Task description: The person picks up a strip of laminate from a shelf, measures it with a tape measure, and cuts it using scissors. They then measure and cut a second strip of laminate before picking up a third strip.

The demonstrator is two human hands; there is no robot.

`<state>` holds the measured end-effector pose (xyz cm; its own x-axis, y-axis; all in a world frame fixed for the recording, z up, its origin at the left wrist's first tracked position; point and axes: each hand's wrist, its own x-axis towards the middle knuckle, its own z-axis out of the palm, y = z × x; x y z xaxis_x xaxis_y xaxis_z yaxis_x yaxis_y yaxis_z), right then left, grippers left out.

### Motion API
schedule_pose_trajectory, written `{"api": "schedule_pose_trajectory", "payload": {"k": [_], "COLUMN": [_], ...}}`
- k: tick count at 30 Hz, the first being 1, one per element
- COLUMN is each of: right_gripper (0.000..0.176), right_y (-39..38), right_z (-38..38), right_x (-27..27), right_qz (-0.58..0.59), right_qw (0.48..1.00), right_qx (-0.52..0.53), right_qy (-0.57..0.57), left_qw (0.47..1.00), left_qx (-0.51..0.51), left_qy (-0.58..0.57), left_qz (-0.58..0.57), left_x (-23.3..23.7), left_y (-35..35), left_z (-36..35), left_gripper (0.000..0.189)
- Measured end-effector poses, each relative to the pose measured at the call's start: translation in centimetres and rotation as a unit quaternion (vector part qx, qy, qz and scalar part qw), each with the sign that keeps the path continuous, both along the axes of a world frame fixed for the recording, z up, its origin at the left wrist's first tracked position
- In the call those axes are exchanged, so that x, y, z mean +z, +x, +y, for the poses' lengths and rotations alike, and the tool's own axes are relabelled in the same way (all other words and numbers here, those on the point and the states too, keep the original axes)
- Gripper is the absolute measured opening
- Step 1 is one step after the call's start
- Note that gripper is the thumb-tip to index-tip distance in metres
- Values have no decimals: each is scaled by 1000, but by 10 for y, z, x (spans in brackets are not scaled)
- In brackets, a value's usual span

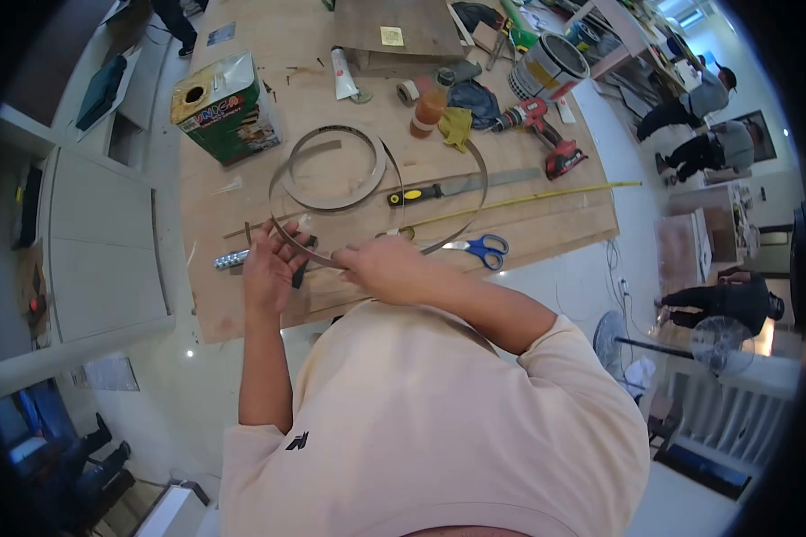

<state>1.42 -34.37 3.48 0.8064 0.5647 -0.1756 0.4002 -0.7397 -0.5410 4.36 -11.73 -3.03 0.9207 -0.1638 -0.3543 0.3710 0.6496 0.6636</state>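
Observation:
A thin grey-brown edge banding strip loops above the workbench in front of me. Its wound coil shows as a ring beyond my hands. My left hand is palm up, with its fingers curled around the strip at the left. Closer to the middle, my right hand pinches the same strip between thumb and fingers; its fingertips are partly hidden. Beside my left hand are a shiny metal cylinder and a dark flat piece. Blue-handled scissors lie right of my right hand.
A handsaw and yellow tape measure lie across the wooden bench. Farther back are a green metal can, orange bottle, red drill and paint bucket. Several people and a fan are at right.

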Motion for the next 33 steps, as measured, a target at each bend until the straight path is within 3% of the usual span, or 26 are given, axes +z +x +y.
{"api": "schedule_pose_trajectory", "payload": {"k": [2,6,14,20,23,24,26,29,33], "right_gripper": [15,17,15,19,21,21,23,22,19], "right_y": [-6,-13,-29,-22,-15,-14,-11,-11,-9], "right_z": [16,-11,-93,-87,-78,-76,-74,-75,-77], "right_x": [-24,-69,-59,-78,-82,-84,-87,-94,-90], "right_qz": [16,17,-46,-6,-4,-22,-60,-134,-121], "right_qw": [1000,997,983,985,987,986,983,982,989], "right_qx": [5,-36,-109,-76,-55,-48,-31,-27,-70], "right_qy": [-20,-60,-140,-152,-150,-157,-173,-127,-37], "left_qw": [999,974,940,907,837,749,518,532,526], "left_qx": [23,76,118,66,47,44,44,-104,-246], "left_qy": [28,210,320,407,536,660,849,793,721], "left_qz": [-10,-29,22,83,101,39,-94,-277,-378], "left_x": [-13,-29,-2,-52,-59,-59,-53,-36,-34], "left_y": [7,12,-7,-31,-34,-37,-40,-37,-37], "left_z": [3,34,98,113,107,101,89,76,47], "left_gripper": [51,49,52,58,65,64,63,52,29]}}
